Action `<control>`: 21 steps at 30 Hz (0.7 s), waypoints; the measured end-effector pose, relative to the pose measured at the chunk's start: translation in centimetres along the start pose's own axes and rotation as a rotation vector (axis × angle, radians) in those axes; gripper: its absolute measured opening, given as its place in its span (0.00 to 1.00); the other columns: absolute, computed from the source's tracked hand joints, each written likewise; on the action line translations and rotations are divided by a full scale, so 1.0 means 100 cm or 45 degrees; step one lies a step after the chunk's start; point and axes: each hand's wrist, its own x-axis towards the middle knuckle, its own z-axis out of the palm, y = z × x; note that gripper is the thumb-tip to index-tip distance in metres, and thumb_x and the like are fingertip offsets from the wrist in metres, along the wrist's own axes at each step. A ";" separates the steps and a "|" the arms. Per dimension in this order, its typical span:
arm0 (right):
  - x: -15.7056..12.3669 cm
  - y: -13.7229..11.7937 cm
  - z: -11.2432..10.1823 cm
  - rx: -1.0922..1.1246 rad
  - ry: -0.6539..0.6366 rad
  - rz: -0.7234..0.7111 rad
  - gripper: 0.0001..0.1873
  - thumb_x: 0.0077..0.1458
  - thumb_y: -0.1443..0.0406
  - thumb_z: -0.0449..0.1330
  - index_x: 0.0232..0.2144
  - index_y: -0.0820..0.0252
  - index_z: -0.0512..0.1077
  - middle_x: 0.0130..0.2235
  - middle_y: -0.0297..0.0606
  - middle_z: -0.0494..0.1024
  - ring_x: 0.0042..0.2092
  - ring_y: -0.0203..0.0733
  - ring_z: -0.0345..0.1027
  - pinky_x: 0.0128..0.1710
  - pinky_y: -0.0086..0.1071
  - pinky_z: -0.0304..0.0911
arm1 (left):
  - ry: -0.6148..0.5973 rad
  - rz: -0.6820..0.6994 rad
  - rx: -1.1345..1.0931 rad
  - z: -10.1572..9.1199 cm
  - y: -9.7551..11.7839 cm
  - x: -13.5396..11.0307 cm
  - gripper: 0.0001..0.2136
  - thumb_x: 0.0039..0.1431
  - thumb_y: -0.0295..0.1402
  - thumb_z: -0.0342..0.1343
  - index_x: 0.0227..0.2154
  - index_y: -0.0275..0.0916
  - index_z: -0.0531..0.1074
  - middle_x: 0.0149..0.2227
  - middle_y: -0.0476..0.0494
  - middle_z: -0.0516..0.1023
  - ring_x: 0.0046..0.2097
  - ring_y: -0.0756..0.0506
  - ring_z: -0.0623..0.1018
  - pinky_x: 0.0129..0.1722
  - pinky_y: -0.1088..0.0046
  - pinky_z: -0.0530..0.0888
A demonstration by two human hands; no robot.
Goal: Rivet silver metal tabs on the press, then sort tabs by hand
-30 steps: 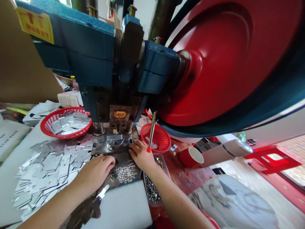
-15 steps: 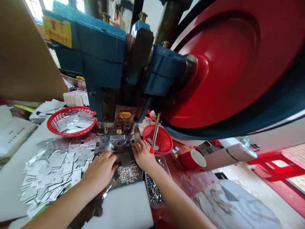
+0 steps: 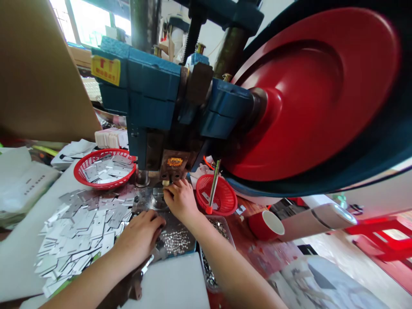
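Observation:
My right hand [image 3: 182, 199] reaches over the metal die [image 3: 141, 201] under the ram of a blue press [image 3: 151, 92]. Its fingers are bent together at a small flat metal plate [image 3: 157, 192] on the die; what they pinch, if anything, is hidden. My left hand [image 3: 140, 234] rests in front of the die with curled fingers, and I cannot make out what is in them. Between my hands, many small shiny metal parts [image 3: 176, 241] lie on the dark press bed. A heap of flat metal plates [image 3: 80, 231] spreads beside my left forearm.
A red basket [image 3: 79, 174] of plates stands behind the heap. Right of the press are another red basket [image 3: 231, 206], a clear tub of small metal parts [image 3: 207, 270] partly under my right forearm, a red cup [image 3: 265, 225] and a tumbler [image 3: 309, 221]. The red flywheel [image 3: 315, 98] overhangs the right side.
My right hand has moved from the die's right side forward and left, over the die and its plate. My left hand stays near the bed's left edge. The view has shifted slightly.

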 end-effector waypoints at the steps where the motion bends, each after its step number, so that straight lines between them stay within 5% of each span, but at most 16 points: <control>1: -0.002 0.001 -0.003 -0.002 -0.012 -0.044 0.07 0.55 0.65 0.57 0.33 0.51 0.76 0.37 0.37 0.75 0.42 0.46 0.63 0.41 0.38 0.58 | -0.003 0.014 -0.004 -0.001 0.000 0.000 0.13 0.62 0.33 0.43 0.43 0.48 0.72 0.41 0.43 0.72 0.43 0.41 0.72 0.43 0.61 0.66; 8: -0.006 0.003 -0.023 -0.019 -0.085 -0.282 0.11 0.56 0.66 0.55 0.38 0.50 0.76 0.39 0.36 0.75 0.45 0.45 0.62 0.55 0.45 0.51 | -0.003 0.035 -0.018 -0.002 -0.003 -0.001 0.11 0.60 0.34 0.46 0.41 0.45 0.72 0.41 0.43 0.72 0.43 0.40 0.71 0.43 0.60 0.66; 12: -0.001 0.005 -0.017 0.175 -0.091 -0.143 0.10 0.54 0.69 0.56 0.35 0.53 0.77 0.37 0.36 0.76 0.44 0.43 0.64 0.50 0.39 0.58 | -0.001 0.034 -0.047 -0.002 -0.006 0.000 0.10 0.59 0.33 0.48 0.41 0.43 0.70 0.42 0.43 0.72 0.44 0.40 0.71 0.44 0.61 0.66; 21: -0.018 0.017 -0.011 0.566 0.169 0.070 0.12 0.56 0.72 0.52 0.35 0.57 0.75 0.38 0.38 0.77 0.43 0.41 0.68 0.48 0.37 0.62 | -0.069 -0.058 -0.180 -0.005 -0.004 0.001 0.11 0.57 0.30 0.48 0.40 0.45 0.72 0.41 0.45 0.77 0.44 0.42 0.75 0.45 0.63 0.68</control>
